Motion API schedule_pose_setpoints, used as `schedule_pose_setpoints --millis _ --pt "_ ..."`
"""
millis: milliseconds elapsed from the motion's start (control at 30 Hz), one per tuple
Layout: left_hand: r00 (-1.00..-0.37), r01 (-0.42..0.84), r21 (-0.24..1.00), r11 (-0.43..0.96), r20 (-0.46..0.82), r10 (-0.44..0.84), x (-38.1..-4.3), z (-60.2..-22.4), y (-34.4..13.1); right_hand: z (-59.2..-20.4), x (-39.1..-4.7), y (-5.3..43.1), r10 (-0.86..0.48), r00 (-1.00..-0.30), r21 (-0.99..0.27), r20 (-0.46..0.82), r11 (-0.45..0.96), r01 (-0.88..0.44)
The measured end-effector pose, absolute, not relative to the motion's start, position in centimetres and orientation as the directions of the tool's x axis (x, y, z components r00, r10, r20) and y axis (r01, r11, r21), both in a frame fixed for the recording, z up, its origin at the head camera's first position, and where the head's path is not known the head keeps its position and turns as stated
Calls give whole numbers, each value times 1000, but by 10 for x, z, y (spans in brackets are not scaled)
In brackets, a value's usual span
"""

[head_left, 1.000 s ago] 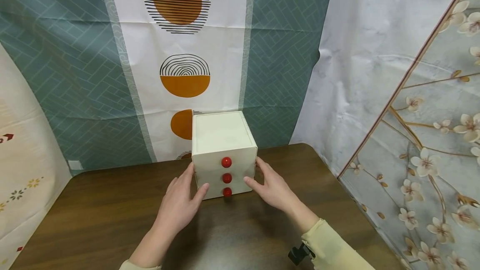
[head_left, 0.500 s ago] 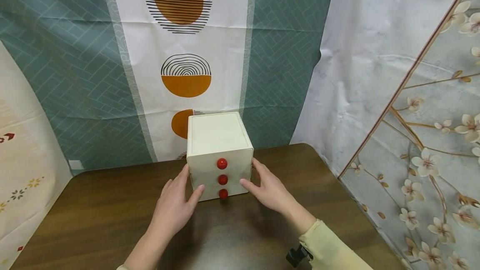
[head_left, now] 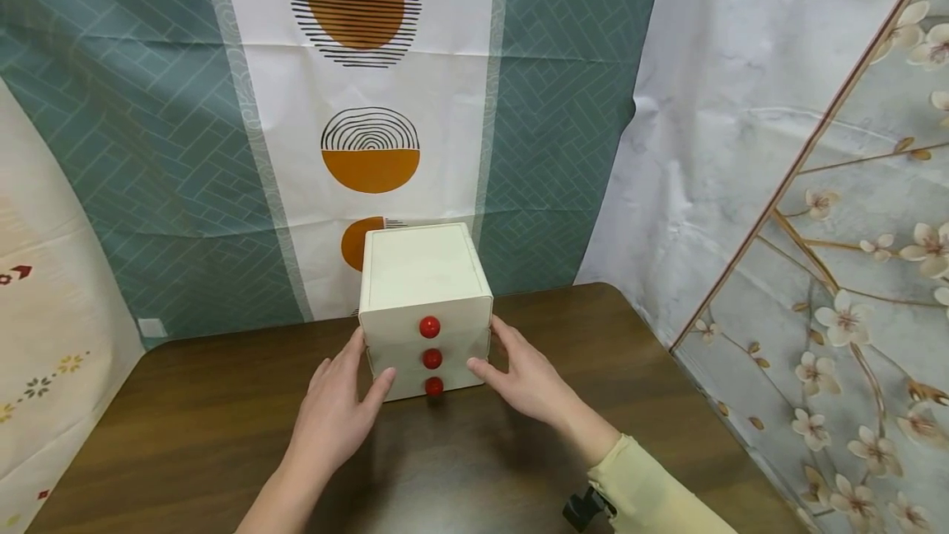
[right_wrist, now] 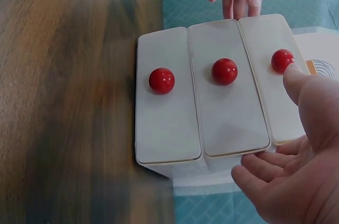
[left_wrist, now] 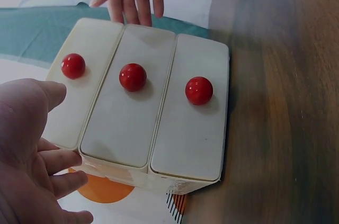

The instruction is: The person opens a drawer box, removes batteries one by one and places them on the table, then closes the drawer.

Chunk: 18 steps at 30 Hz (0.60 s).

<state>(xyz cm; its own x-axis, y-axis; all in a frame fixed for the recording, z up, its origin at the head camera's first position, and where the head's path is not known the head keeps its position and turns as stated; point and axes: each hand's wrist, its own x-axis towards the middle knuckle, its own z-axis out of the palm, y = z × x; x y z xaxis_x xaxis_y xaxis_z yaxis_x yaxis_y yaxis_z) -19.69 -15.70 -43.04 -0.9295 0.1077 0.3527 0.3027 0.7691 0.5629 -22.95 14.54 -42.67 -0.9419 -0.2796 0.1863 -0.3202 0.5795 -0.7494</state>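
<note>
A small white drawer box (head_left: 426, 266) stands on the table with its front towards me. Its three drawers are closed, each with a round red knob (head_left: 432, 358). My left hand (head_left: 334, 410) is at the box's left side, fingers extended along it and thumb near the front. On the opposite side my right hand (head_left: 530, 377) rests its extended fingers against the wall, thumb by the front face. Seen from the right wrist, the right thumb (right_wrist: 296, 83) overlaps the top knob (right_wrist: 282, 61). The left wrist view shows the left fingertips (left_wrist: 69, 158) right at the box's side edge.
The dark wooden table (head_left: 185, 410) extends around the box. Behind it hangs a green and white cloth (head_left: 556, 130) with orange shapes. A floral panel (head_left: 838, 369) borders the right side, and a pale patterned cloth (head_left: 44, 303) the left. A black strap (head_left: 586, 509) is on the right wrist.
The drawer box has slid left and slightly towards me across the table. Both hands have moved along with it, keeping their places at its sides.
</note>
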Motion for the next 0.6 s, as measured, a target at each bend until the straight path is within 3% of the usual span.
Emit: schedule_pose_setpoints --millis 600 --pt "-929 298 562 771 356 99 -194 -430 -165 -425 -231 145 -300 -938 -748 174 580 -324"
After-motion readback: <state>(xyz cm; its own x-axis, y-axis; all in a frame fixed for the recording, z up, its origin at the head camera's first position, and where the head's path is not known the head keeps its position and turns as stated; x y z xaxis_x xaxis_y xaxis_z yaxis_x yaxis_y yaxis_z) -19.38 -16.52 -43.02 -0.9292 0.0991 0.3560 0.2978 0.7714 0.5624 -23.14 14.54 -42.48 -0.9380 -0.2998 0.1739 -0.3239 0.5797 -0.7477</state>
